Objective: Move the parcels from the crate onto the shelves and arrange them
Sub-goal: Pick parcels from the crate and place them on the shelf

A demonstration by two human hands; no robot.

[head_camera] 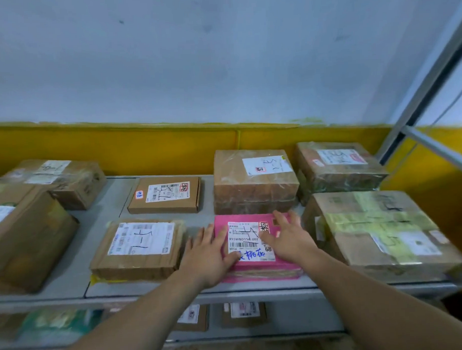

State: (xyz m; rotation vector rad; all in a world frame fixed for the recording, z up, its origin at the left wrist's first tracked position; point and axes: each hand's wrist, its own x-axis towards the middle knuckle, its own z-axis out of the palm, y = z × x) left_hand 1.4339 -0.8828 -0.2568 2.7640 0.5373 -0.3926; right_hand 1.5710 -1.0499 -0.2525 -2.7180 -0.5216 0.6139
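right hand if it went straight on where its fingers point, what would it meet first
Probably the front of the taped brown box behind the pink parcel. The right hand lies flat on that parcel, fingers close to the box; the gap is unclear.

The 2 bare forearms reach forward, left hand [209,250] and right hand [289,238] palm-down, fingers straight and spread.
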